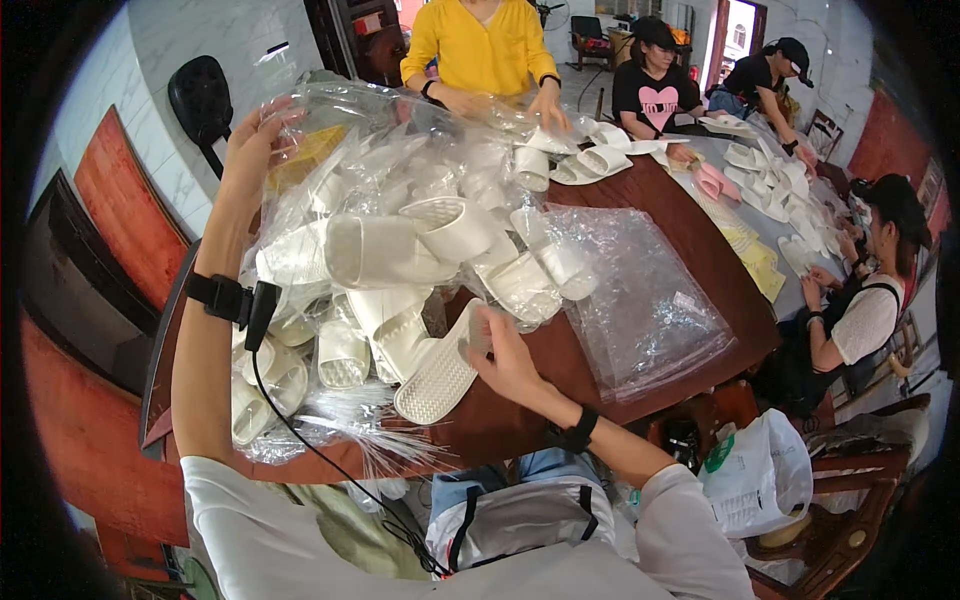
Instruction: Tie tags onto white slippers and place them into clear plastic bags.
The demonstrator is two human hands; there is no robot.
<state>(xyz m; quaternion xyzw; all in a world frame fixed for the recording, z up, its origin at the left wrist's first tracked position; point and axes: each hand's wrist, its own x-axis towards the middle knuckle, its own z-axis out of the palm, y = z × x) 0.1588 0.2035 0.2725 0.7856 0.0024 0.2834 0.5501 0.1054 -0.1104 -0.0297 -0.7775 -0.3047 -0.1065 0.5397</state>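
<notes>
White slide slippers (375, 250) lie heaped under and inside a large clear plastic bag (390, 105) on the table's left part. At the upper left, my raised left hand (258, 135) is closed on the edge of that bag; its fingertips are partly hidden by the film. My right hand (508, 362) grips one end of a white slipper (437, 378), whose textured sole slants along the near side of the heap. Beside it, thin clear strips (385, 435) spread over the table edge.
A flat clear bag (650, 300) lies on the brown tabletop (690, 230) to the right. Across the table, a person in yellow (480, 45) reaches toward the slippers. Others work at a grey table (735, 165) with slippers. A white carrier bag (760, 475) rests near my right elbow.
</notes>
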